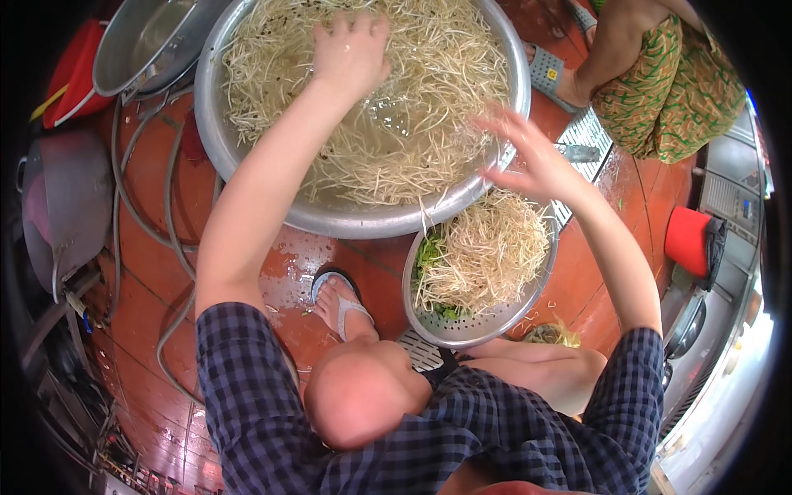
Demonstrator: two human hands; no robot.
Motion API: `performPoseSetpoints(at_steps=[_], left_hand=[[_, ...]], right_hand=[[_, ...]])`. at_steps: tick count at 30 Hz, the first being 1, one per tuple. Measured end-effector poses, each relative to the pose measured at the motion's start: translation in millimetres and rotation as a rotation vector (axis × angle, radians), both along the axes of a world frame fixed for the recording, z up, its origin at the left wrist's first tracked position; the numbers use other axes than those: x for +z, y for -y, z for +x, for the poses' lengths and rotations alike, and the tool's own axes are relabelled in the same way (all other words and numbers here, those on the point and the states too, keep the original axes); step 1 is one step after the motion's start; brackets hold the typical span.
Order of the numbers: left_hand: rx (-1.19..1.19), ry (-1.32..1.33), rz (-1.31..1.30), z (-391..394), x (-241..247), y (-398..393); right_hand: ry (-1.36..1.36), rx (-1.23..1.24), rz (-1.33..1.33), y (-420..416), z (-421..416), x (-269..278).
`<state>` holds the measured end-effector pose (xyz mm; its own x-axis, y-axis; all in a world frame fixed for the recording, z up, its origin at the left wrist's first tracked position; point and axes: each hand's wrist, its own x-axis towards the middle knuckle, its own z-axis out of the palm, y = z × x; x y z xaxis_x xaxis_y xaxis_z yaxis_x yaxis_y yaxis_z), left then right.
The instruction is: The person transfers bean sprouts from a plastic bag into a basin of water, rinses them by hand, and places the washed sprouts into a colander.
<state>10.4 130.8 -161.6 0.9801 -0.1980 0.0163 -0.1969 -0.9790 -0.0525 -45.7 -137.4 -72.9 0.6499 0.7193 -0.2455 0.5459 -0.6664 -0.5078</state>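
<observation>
A wide metal basin (365,226) full of water stands before me, with bean sprouts (433,55) floating across it. Dark specks, too small to make out, lie among the sprouts near the far side. My left hand (351,52) rests on the floating sprouts, fingers spread and pointing away from me. Over the basin's right rim is my right hand (526,151), blurred and wet, its fingers apart with nothing seen in them. Below it, a perforated metal colander (476,331) holds a heap of sprouts (495,253) with green leaves (430,250) at the left side.
Large metal pots (142,37) and a red container (77,74) stand at the upper left. A hose (167,204) loops over the wet tiled floor (154,346). Another person in patterned clothing (662,93) is at the upper right, near a metal drain grate (585,139). A red bin (688,241) stands right.
</observation>
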Motion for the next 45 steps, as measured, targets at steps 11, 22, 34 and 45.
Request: performPoseSetpoints(at_steps=[11, 22, 34, 45], left_hand=[[0.146, -0.283, 0.006, 40.8, -51.9, -27.6], [0.320, -0.301, -0.302, 58.4, -86.1, -21.7], [0.222, -0.389, -0.095, 47.9, -54.7, -12.5], [0.049, -0.208, -0.190, 46.0, -80.5, -42.7]], right_hand=[[0.019, -0.182, -0.620, -83.5, 54.8, -127.9], [-0.314, -0.006, -0.648, -91.4, 63.7, -106.3], [-0.118, 0.181, -0.040, 7.5, 17.5, 90.9], [-0.306, 0.063, -0.338, 68.7, -143.4, 52.4]])
